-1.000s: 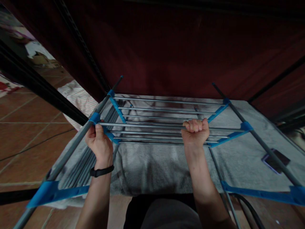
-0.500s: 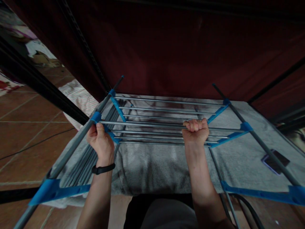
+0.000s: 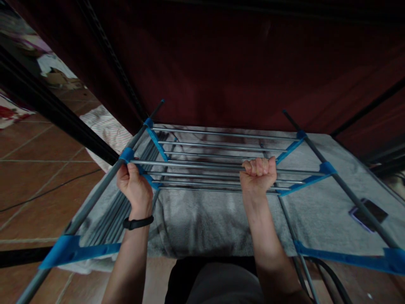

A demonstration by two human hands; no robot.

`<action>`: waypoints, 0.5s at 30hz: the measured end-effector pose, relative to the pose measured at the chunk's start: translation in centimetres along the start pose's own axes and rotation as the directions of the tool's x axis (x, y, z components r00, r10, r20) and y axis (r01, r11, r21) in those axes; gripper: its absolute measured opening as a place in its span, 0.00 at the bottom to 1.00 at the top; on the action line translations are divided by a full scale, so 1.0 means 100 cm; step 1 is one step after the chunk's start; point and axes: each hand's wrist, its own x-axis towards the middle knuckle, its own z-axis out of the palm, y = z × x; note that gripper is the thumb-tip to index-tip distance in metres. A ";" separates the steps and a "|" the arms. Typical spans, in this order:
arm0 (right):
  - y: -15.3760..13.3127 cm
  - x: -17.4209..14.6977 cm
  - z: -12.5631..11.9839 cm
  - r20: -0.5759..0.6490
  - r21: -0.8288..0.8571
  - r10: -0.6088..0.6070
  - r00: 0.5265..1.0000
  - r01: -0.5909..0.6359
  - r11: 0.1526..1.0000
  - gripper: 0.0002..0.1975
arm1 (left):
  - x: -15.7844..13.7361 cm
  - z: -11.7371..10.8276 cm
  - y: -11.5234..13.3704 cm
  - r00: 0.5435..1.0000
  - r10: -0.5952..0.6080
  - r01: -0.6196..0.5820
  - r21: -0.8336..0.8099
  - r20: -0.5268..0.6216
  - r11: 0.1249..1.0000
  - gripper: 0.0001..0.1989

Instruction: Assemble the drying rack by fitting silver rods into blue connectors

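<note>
A drying rack of grey metal tubes (image 3: pixel 202 134) with blue plastic brackets (image 3: pixel 327 168) spans the view before me. My left hand (image 3: pixel 134 185) is closed round the rack's left side tube, just below a blue bracket (image 3: pixel 127 155); a dark band circles that wrist. Right of centre, my right hand (image 3: pixel 258 174) is wrapped in a fist round a horizontal bar of the rack. Its fingers curl over the top, hiding part of the bars behind. Several loose-looking grey tubes (image 3: pixel 115 215) lie side by side on the left, under the frame.
A grey blanket (image 3: pixel 202 223) lies beneath the rack. On it at the right, a phone (image 3: pixel 370 214) sits partly behind a side tube. Dark red fabric (image 3: pixel 221 71) hangs at the back. Left are a striped cloth (image 3: pixel 106 126), tiled floor (image 3: pixel 38 181) and a thin cable (image 3: pixel 50 191).
My right hand has slid very slightly to the left along the bar. The view has shifted a little; both hands keep their grip and the rack stays in place.
</note>
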 end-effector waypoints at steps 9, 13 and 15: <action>0.002 -0.001 0.002 -0.031 -0.001 0.005 1.000 -0.005 1.000 0.32 | 0.000 0.002 0.001 1.000 -0.001 0.001 -0.001 -0.022 1.000 0.14; 0.001 0.000 0.007 -0.111 0.010 0.023 0.994 -0.022 1.000 0.30 | 0.000 0.002 -0.002 1.000 0.009 -0.009 -0.030 -0.020 1.000 0.12; 0.001 0.001 0.010 -0.144 0.008 0.033 0.989 -0.032 0.999 0.29 | -0.001 0.002 -0.003 1.000 0.015 -0.015 -0.025 -0.026 1.000 0.12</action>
